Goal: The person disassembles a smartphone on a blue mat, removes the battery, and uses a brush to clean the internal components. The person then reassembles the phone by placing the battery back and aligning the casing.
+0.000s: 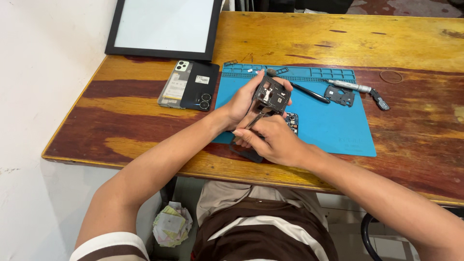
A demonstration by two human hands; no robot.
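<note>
Mat [338, 135] on table [415, 43] at centre, two phones [189, 85] at nine o'clock of it, framed board [164, 26] at eleven, screwdriver [349, 86] and bracket [340, 95] on mat at one o'clock, both hands above its nine o'clock edge.

Below the blue mat [333, 130], the right hand [273, 140] hides most of a dark part. The white-faced frame [164, 26] behind the mat is cut off by the top edge. Small bits in the mat's tray slots are too small to identify.

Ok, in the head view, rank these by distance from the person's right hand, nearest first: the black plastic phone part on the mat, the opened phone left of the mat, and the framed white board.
From the right hand:
1. Black plastic phone part, up and to the right, on the blue mat.
2. Opened phone, up and to the left, on the wooden table.
3. Framed white board, far back left, at the table's far edge.
</note>
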